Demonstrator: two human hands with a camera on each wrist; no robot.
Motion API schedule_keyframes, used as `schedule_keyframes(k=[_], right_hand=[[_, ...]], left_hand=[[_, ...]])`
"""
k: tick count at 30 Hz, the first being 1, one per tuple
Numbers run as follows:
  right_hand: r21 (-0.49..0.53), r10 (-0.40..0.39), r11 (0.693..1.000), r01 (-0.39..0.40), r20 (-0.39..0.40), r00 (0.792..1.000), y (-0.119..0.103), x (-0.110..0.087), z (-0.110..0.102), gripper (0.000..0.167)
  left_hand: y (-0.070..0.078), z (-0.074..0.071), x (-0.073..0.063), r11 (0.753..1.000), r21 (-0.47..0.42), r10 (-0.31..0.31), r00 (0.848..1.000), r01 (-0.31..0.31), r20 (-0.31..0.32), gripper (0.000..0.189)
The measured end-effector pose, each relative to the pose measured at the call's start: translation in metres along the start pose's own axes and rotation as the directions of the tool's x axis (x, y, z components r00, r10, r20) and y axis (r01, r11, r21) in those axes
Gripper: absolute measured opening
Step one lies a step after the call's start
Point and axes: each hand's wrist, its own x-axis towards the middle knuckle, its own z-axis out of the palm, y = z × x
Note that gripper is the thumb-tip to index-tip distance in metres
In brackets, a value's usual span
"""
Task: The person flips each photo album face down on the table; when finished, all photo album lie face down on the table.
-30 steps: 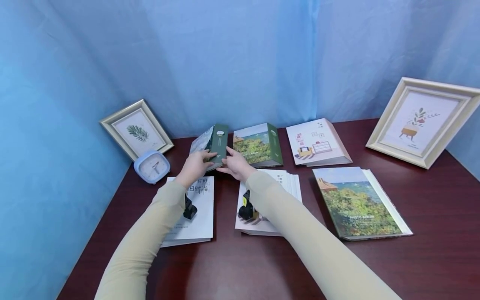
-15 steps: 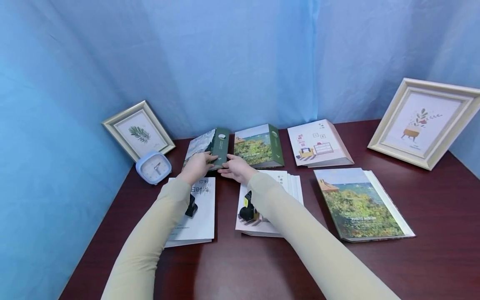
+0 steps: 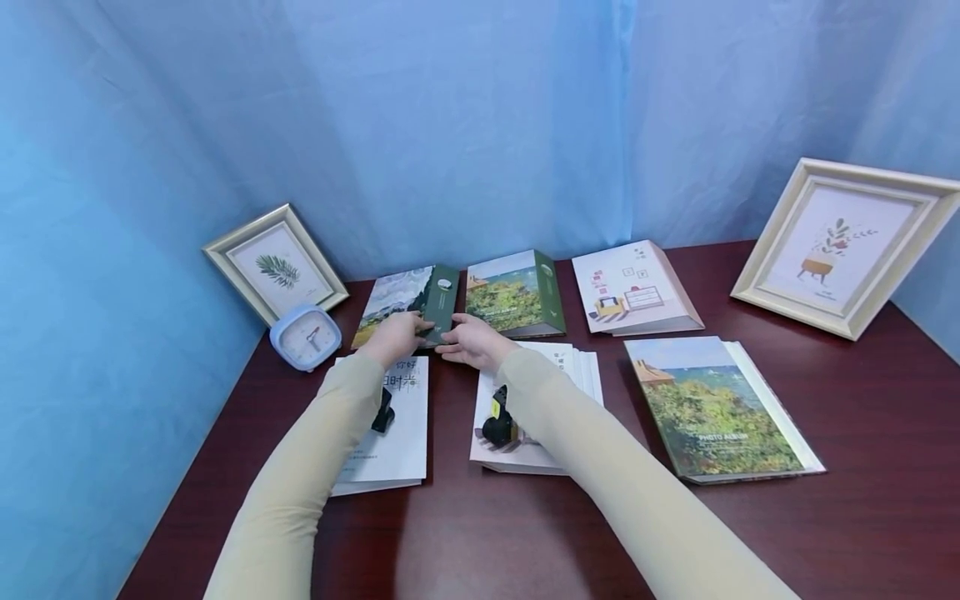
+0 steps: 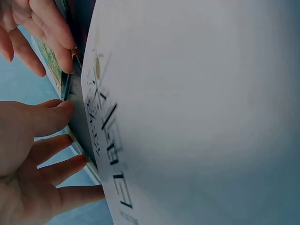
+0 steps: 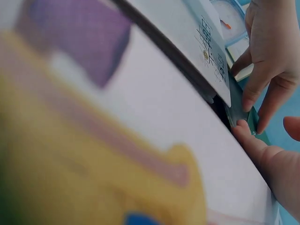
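Near the frame centre, left hand [image 3: 396, 337] and right hand [image 3: 476, 341] — fingers spread — touch one green-spined, landscape-painted rectangular album [image 3: 414, 292].

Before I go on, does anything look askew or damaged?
Nothing looks spilled, and the back-left album looks undamaged where visible. The front-right album looks mildly uneven: a white strip shows along its right side; pages or not, I can't tell.
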Motion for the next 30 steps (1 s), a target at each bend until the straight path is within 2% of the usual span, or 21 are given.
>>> schedule_keyframes(k=[1, 2, 6, 8, 9, 13, 19, 24, 30], right_hand=[[0.001, -0.006, 1.0, 0.006, 0.001, 1.0, 0.0, -0.001, 0.0, 0.064], [0.001, -0.014, 1.0, 0.014, 0.002, 1.0, 0.0, -0.001, 0.0, 0.064], [0.001, -0.046, 0.999, 0.046, -0.008, 0.999, -0.001, -0.003, -0.002, 0.062], [0.009, -0.057, 0.998, 0.057, -0.009, 0.998, -0.001, -0.004, -0.004, 0.061], [0.013, -0.057, 0.998, 0.057, -0.009, 0.998, -0.001, -0.005, -0.004, 0.061], [0.027, -0.053, 0.998, 0.053, 0.0, 0.999, -0.001, -0.008, -0.007, 0.06], [0.008, -0.051, 0.999, 0.051, 0.019, 0.999, -0.004, -0.019, -0.012, 0.057], [-0.013, -0.051, 0.999, 0.052, 0.047, 0.998, -0.012, -0.03, -0.014, 0.055], [-0.124, -0.087, 0.988, 0.093, 0.056, 0.995, -0.026, -0.045, -0.02, 0.05]], left_hand=[[-0.001, 0.001, 0.002, 1.0, 0.002, -0.002, 1.0, 0.002, 0.007, 0.041], [-0.009, 0.006, 0.009, 1.0, 0.009, 0.023, 1.0, -0.023, -0.011, 0.039], [-0.012, 0.008, 0.011, 0.999, 0.008, 0.036, 0.999, -0.036, -0.013, 0.037], [-0.01, 0.007, 0.008, 0.999, -0.011, 0.04, 0.999, -0.04, -0.02, 0.037], [-0.003, 0.002, 0.0, 1.0, -0.023, 0.02, 1.0, -0.02, -0.001, 0.038], [0.001, 0.001, -0.008, 0.998, -0.034, 0.047, 0.999, -0.048, -0.018, 0.038], [0.001, 0.0, -0.011, 0.996, -0.033, 0.087, 0.996, -0.088, -0.036, 0.038], [0.002, -0.002, -0.014, 0.991, -0.102, 0.078, 0.996, -0.082, -0.049, 0.039], [0.007, -0.006, -0.023, 0.977, -0.178, 0.097, 0.988, -0.118, -0.119, 0.038]])
